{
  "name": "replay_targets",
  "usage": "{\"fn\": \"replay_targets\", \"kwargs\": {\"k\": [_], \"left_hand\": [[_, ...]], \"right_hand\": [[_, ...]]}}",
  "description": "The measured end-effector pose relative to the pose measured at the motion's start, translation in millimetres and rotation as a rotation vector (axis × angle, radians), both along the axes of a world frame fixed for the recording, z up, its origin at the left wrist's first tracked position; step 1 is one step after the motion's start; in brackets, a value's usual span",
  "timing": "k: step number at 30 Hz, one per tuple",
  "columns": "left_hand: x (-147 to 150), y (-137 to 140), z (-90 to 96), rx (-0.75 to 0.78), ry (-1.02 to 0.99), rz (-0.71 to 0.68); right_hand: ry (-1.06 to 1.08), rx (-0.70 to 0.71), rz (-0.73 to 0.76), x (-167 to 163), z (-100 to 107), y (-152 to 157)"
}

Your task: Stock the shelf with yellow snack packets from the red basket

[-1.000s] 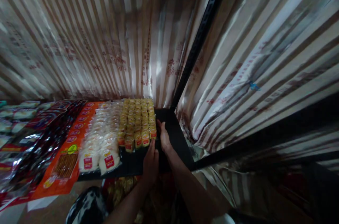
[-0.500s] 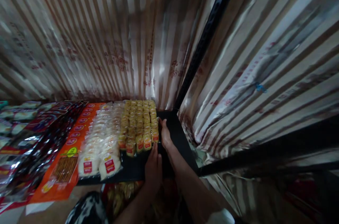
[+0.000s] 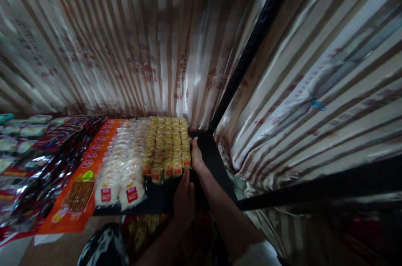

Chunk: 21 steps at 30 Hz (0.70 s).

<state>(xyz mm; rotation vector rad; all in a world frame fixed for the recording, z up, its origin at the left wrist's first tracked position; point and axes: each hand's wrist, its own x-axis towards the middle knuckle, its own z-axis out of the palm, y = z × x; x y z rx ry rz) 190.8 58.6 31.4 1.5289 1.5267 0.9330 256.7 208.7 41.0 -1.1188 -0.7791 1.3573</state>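
Note:
Rows of small yellow wrapped snack packs [image 3: 166, 142] with red labels stand packed together on a black shelf [image 3: 211, 151]. My left hand [image 3: 184, 199] is at the front of the rightmost rows, fingers stretched forward and fingertips against the front packs. Along the right side of the block lies my right hand [image 3: 196, 155], its palm turned toward the packs and its fingers straight. Neither hand is wrapped around a pack. To the left of the yellow packs sit two rows of white round wrapped snacks [image 3: 128, 176], also with red labels.
An orange snack bag [image 3: 80, 182] and several dark shiny packets [image 3: 56, 161] lie farther left. A black shelf post [image 3: 245, 60] rises at the back right corner. Striped plastic sheeting [image 3: 150, 40] hangs behind and to the right. More packets show dimly below the shelf.
The view has shifted slightly, so the shelf goods appear a little farther right. Both hands stay at the front and right side of the yellow packs.

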Motion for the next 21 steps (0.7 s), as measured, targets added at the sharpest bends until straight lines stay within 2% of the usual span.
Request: {"fn": "replay_targets", "kwargs": {"k": [3,6,8,10,12,15,18,21], "left_hand": [[-0.8,-0.1,1.5,0.015,0.014,0.001],[-2.2,-0.5,2.6,0.052,0.024,0.004],[-3.2,-0.6,2.7,0.071,0.045,0.006],[-4.2,-0.6,2.2,0.102,0.065,-0.008],[-5.7,-1.1,0.9,0.159,0.077,-0.029],[-10.6,-8.0,-2.8,0.239,0.095,-0.102],[-22.0,-30.2,-8.9,0.238,0.116,-0.203],[-42.7,-66.8,-15.9,0.235,0.139,-0.275]], "right_hand": [[0.014,0.013,-0.015,0.3,1.6,0.6],[-0.021,0.022,-0.196,7.0,5.4,-10.0],[-0.044,0.04,-0.326,12.0,9.5,-28.1],[-0.068,0.079,-0.396,14.6,14.2,-56.9],[-0.106,0.125,-0.392,13.5,17.9,-95.1],[-0.177,0.103,-0.367,7.0,18.4,-160.0],[-0.313,0.039,-0.282,0.7,11.0,-216.0],[-0.501,-0.028,-0.22,-0.5,-4.4,-249.5]]}}
